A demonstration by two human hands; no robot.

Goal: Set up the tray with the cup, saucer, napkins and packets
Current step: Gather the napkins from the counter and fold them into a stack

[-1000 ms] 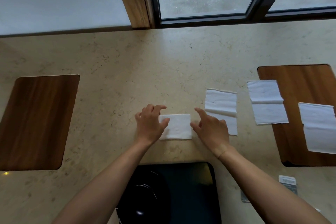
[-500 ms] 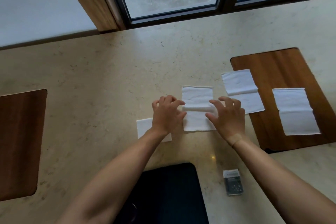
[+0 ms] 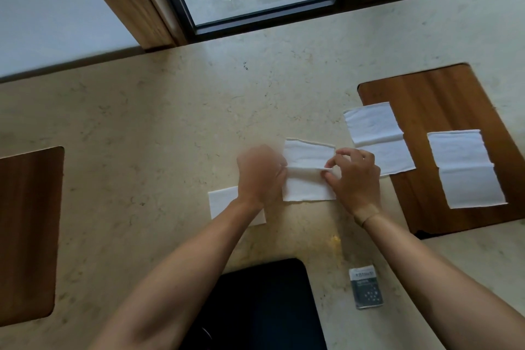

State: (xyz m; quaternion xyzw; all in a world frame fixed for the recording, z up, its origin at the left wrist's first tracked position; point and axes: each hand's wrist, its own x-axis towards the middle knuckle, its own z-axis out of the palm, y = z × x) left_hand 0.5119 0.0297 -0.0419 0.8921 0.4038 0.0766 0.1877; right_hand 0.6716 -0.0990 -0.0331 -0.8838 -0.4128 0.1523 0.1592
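Both my hands pinch the middle crease of the napkin [image 3: 309, 170]: left hand [image 3: 260, 176] at its left edge, blurred; right hand [image 3: 353, 179] at its right edge, thumb and forefinger closed on the fold. Napkin lies on the tabletop [image 3: 170, 128], beyond the dark tray [image 3: 272, 307]. Folded napkin [image 3: 224, 204] left of it, under my left wrist. Packet [image 3: 366, 287] just right of the tray.
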